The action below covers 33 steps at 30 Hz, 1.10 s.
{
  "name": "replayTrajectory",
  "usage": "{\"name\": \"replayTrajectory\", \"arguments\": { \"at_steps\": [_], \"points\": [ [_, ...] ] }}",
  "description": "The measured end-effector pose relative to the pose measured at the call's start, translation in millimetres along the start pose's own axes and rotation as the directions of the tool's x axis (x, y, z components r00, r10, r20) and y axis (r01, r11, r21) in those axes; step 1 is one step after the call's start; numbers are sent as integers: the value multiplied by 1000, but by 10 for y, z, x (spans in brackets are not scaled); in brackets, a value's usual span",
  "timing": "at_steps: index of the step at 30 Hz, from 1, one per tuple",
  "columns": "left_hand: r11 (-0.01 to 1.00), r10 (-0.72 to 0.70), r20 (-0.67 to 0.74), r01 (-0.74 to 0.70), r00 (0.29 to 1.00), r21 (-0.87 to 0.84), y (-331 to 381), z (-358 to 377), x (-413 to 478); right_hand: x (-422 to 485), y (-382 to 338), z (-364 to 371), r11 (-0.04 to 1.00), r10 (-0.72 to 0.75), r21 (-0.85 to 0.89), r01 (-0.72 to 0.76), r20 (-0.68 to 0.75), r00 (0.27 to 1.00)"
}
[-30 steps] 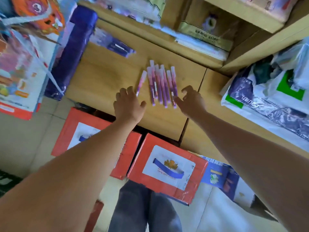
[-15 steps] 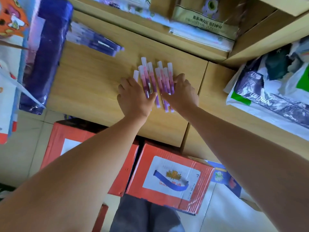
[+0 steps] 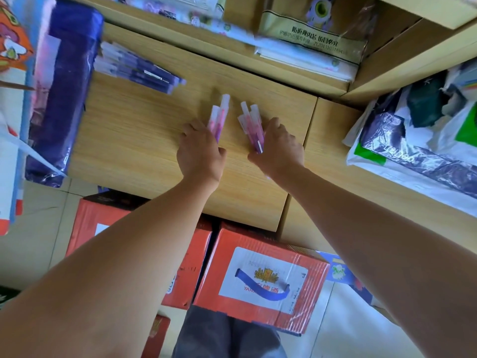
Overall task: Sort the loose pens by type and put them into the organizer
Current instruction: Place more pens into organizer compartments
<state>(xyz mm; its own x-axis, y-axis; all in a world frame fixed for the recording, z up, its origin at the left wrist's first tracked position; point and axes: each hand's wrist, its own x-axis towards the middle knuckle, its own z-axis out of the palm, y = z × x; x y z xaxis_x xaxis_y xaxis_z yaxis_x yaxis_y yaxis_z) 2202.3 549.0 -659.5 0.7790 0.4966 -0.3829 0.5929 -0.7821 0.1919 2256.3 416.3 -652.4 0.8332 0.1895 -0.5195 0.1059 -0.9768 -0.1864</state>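
Head view, itemised as I read it from my console.

1. Left hand (image 3: 201, 153): palm down on the wooden desk top (image 3: 134, 140), fingers curled round the left bundle of pink pens (image 3: 219, 117). The caps point away from me and fan out past the knuckles. I count about three pens; blur makes the number uncertain.

2. Right hand (image 3: 277, 148): also low on the desk, fingers and thumb closed round the right bundle of pink pens (image 3: 251, 125), caps again pointing away. Their lower ends show between thumb and palm. The count is unclear, four or so.

3. The two bundles sit near each other with a strip of bare wood between them, at about the middle of the desk.

4. Dark purple pens (image 3: 139, 71): a separate heap at the far left of the desk, lying slantwise, touched by neither hand.

5. Purple wrapped package (image 3: 62, 99): beside that heap, along the desk's left edge.

6. White plastic bag (image 3: 413, 161): on the adjoining surface to the right, well apart from the hands.

7. Red cartons (image 3: 260, 275): on the floor below the desk's near edge.
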Motion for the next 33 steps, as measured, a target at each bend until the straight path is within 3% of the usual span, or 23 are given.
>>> {"name": "replayTrajectory", "arguments": {
  "at_steps": [9, 15, 19, 28, 33],
  "points": [
    [1000, 14, 27, -15, 1000, 18, -70, 15, -24, -10, -71, 72, 991, -12, -134, 14, 16, 1000],
    [981, -33, 115, 54, 993, -188, -101, -77, -122, -81, 79, -45, 991, -55, 125, 40, 119, 991],
    [929, 3, 264, 96, 964, -358, -58, -123, -269, -280, 215, -158, 893, -78, 445, -62, 290, 954],
    [805, 118, 346, 115, 931, -582, 333, -557, -962, -1175, 538, -711, 721, -72, 684, -110, 232, 970],
    [791, 199, 371, 75, 907, -608, 607, -900, -1475, -1742, 782, -978, 606, -52, 775, -181, 266, 963]
  ]
}}
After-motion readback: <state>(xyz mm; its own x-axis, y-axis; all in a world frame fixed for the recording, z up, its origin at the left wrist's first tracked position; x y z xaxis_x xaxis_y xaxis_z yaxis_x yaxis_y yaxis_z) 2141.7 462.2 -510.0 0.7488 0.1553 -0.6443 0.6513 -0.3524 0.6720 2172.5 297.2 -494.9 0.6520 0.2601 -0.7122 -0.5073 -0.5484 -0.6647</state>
